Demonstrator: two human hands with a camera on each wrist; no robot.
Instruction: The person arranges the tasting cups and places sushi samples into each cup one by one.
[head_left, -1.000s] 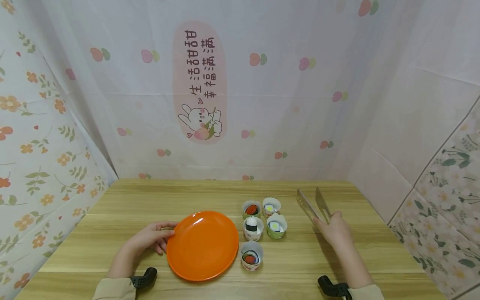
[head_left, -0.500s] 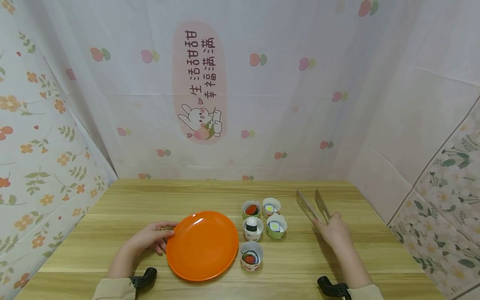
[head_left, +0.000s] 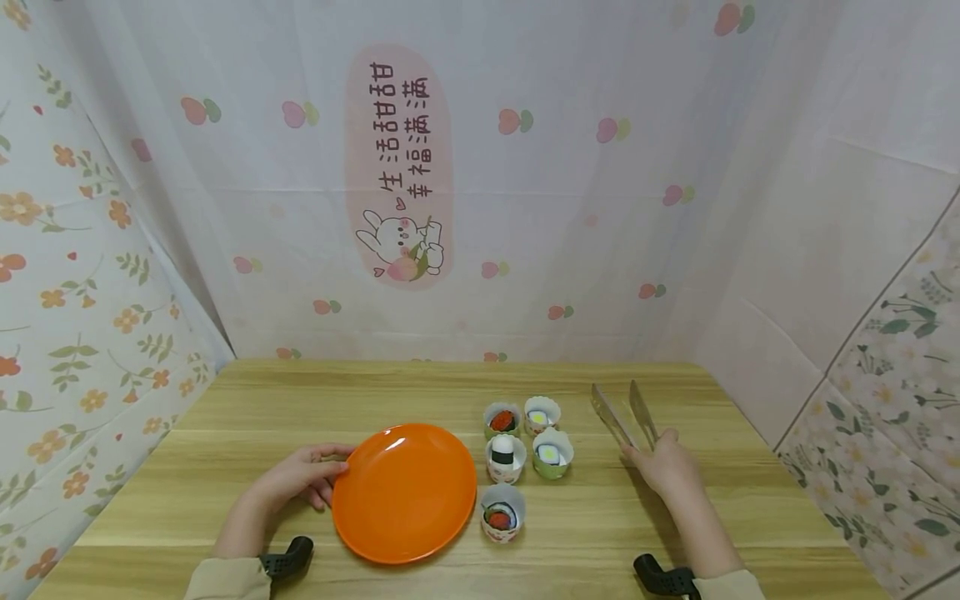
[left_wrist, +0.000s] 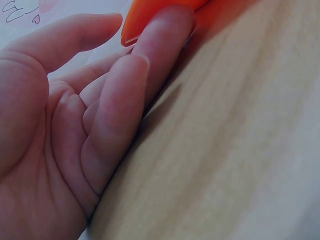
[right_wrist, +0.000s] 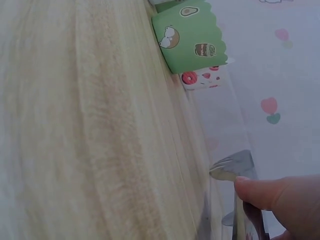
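In the head view an orange plate (head_left: 405,492) lies on the table, left of the cups. My left hand (head_left: 303,479) grips its left rim, thumb on top and fingers beneath; the left wrist view shows the plate edge (left_wrist: 145,15) between thumb and fingers. At the right, my right hand (head_left: 663,467) holds metal tongs (head_left: 617,417), whose arms are spread and point toward the back, with nothing between the tips. In the right wrist view, the thumb (right_wrist: 255,192) presses along the tongs (right_wrist: 240,165).
Several paper cups with toy sushi stand between plate and tongs: a front cup (head_left: 501,515), a cup with a white, black-banded piece (head_left: 506,458), a green cup (head_left: 552,454), and two at the back. A printed curtain (head_left: 525,208) hangs behind the wooden table (head_left: 360,387).
My right hand has drifted slightly left and nearer with the tongs, their arms still spread. The left hand and plate have stayed in place.
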